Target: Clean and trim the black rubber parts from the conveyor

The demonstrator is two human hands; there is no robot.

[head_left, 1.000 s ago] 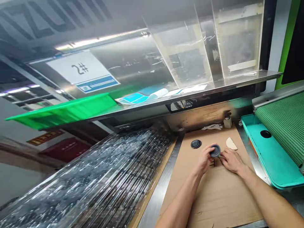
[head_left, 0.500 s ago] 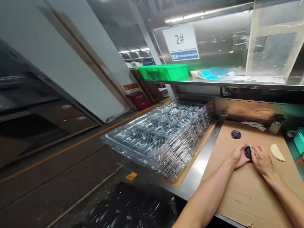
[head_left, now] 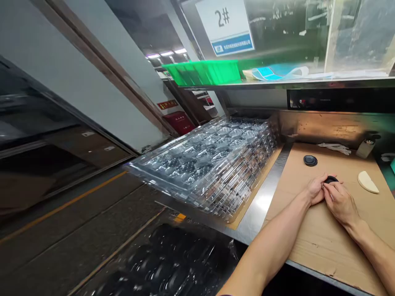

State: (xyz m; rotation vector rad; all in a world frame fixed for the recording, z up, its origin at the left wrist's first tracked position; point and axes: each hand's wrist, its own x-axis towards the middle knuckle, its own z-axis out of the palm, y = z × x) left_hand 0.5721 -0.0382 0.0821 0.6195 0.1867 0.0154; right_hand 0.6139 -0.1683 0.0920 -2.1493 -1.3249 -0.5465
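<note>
Low over the cardboard sheet (head_left: 304, 230), my left hand (head_left: 316, 190) is closed around a black round part (head_left: 331, 179), whose far rim shows above the fingers. My right hand (head_left: 342, 202) presses against its near side with thumb and fingers pinched together; whatever lies between those fingertips is too small to make out. Another black round part (head_left: 310, 160) with a ringed top lies flat on the cardboard beyond my hands. To the right rests a cream-coloured half-round pad (head_left: 368, 182).
Clear plastic trays (head_left: 197, 160) stand stacked on the left. Dark rounded parts (head_left: 173, 263) lie below the bench edge. A white glove (head_left: 335, 148) and a small metal bottle (head_left: 365, 147) are at the back. The shelf above carries a green bin (head_left: 203, 73) and blue labels (head_left: 268, 74).
The black round part has tipped from facing me to lying flatter. My right fingers have shifted from its right edge to its near side. The view has tilted downward.
</note>
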